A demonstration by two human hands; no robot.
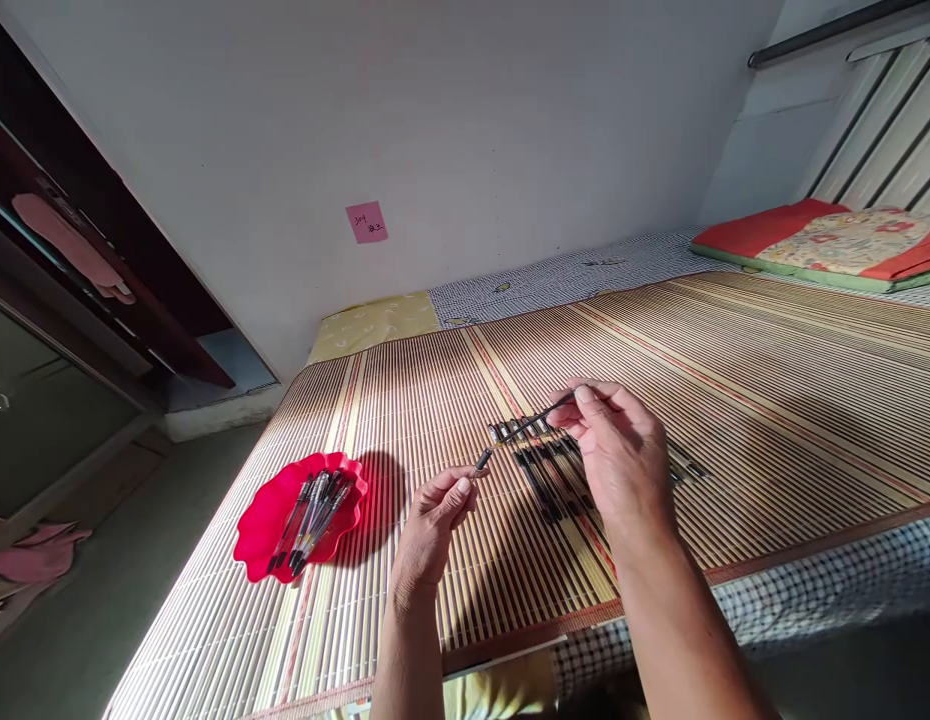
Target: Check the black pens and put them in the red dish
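My left hand (435, 515) is closed, pinching a short black pen part (483, 459) between thumb and fingers; most of it is hidden in the grip. Higher and to the right, my right hand (619, 440) pinches the upper end of a thin dark pen refill (536, 417), which slants down toward the left hand's piece. Refill and black part are apart. Beneath the hands, several black pen parts (538, 485) lie in a row on the bamboo mat (435, 400), with shorter shiny pieces along their far ends. My right hand covers some of them.
A red scalloped bowl (256, 515) holding several pens (315, 515) stands on the mat to the left. More dark pens (686, 462) lie right of my right wrist. A folded red-and-floral quilt (832, 240) rests at the far right. A pink note (367, 222) is on the wall.
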